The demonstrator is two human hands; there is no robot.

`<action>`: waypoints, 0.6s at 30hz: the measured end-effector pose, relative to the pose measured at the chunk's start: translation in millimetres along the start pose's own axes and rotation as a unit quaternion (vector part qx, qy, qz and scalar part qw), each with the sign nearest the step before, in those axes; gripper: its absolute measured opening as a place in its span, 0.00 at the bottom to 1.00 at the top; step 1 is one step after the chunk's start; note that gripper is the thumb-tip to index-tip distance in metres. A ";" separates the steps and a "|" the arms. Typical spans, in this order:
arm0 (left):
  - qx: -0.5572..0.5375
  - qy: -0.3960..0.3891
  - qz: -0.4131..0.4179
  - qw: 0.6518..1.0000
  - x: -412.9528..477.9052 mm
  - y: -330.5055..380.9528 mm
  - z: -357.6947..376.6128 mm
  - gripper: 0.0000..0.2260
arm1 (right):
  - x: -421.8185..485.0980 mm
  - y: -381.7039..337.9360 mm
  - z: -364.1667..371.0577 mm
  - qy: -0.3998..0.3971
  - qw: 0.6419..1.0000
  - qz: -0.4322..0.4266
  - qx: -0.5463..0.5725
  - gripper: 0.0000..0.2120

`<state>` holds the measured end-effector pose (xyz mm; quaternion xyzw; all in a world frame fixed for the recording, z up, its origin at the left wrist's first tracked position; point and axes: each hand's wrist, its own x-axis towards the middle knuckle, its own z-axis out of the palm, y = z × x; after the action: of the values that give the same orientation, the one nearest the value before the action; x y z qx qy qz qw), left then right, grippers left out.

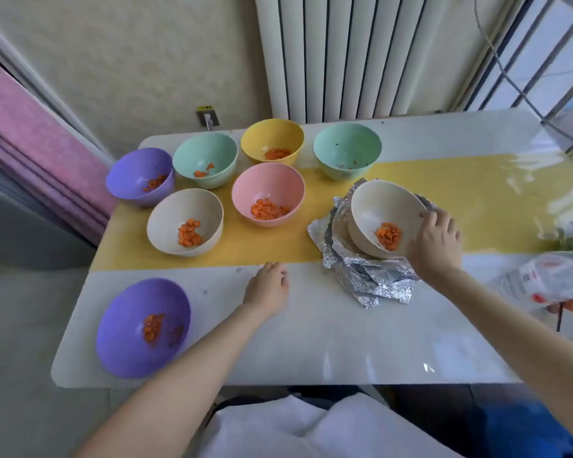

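**Right hand tips a cream bowl on the foil**

The right hand grips the tilted bowl by its rim, fingers curled over the edge at the bowl's 3 o'clock side. The bowl leans toward the person, its mouth facing 10 o'clock, and sits on crumpled foil at about 2 o'clock from the middle of the desk. Carrot bits lie heaped in its low side, just beside the gripping fingers.

The left hand holds nothing. It rests palm down on the desk at 7 o'clock from the middle, fingers loose and pointing to 12 o'clock, well apart from the foil.

Seven more bowls stand upright. A purple bowl sits alone at 8 o'clock, near the desk's front edge. The rest cluster from 10 to 12 o'clock: a far purple bowl, a left green bowl, a yellow bowl, a right green bowl, a pink bowl and a cream bowl. All hold carrot bits, though the right green bowl holds only specks.

A plastic bag lies at 3 o'clock by the desk's edge.
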<state>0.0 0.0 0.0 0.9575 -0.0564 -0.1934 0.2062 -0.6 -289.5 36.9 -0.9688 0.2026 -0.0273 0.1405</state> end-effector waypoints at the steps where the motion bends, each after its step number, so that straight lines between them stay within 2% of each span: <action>1: -0.060 0.033 0.003 0.998 5.2 12.0 -1.3 0.08 | -0.3 3.9 1.4 -0.004 0.999 0.026 0.020 0.23; 4: -0.220 0.043 -0.037 0.974 14.5 59.0 -13.2 0.10 | -5.0 9.3 1.2 -0.039 0.988 0.094 0.117 0.23; 7: -0.329 -0.020 -0.096 0.939 28.1 88.7 -16.2 0.15 | -5.6 8.8 1.8 -0.085 0.943 0.188 0.260 0.22; 9: -0.357 -0.063 -0.144 0.921 33.3 101.0 -16.6 0.12 | -3.4 9.4 1.5 -0.117 0.904 0.249 0.329 0.18; 10: -0.366 -0.075 -0.160 0.914 35.2 105.5 -15.4 0.10 | -2.4 10.8 3.4 -0.135 0.895 0.259 0.337 0.15; 12: -0.387 -0.085 -0.180 0.900 39.1 110.8 -12.2 0.08 | -1.7 15.1 9.7 -0.150 0.887 0.258 0.354 0.14; 15: -0.427 -0.087 -0.202 0.877 42.6 113.6 -8.8 0.11 | 0.3 21.4 13.4 -0.159 0.876 0.266 0.369 0.16; 18: -0.435 -0.072 -0.211 0.873 46.3 115.7 -3.7 0.14 | -4.5 22.4 6.7 -0.174 0.855 0.279 0.402 0.14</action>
<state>40.7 -112.4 35.2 0.7439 0.2218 -0.3055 0.5514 -12.5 -305.7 24.1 -0.7198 0.4080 0.1027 0.5522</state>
